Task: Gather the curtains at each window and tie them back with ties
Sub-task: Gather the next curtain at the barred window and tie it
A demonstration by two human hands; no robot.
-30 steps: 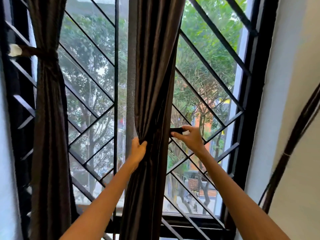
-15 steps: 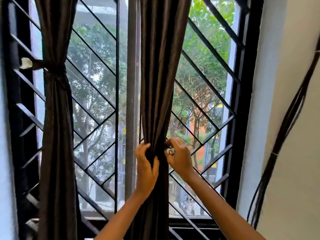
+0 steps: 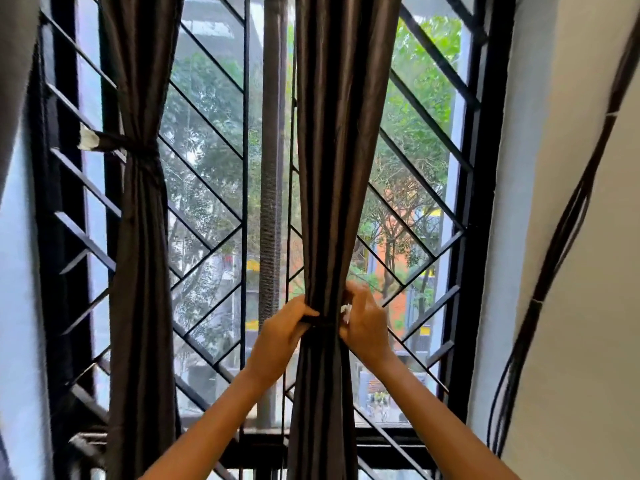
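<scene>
Gathered dark brown satin curtain (image 3: pixel 329 168) is cinched by thin dark tie (image 3: pixel 320 322); tie ends are pinched by left hand (image 3: pixel 280 337) and right hand (image 3: pixel 367 327), both grips closed on it.

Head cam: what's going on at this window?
A person is tying back the middle curtain. The left hand grips the gathered fabric and one end of a dark tie wrapped round it; the right hand holds the tie's other end, where a white patch shows. Whether the tie is fastened cannot be told. The left curtain is already cinched with its own tie to the window grille.
</scene>
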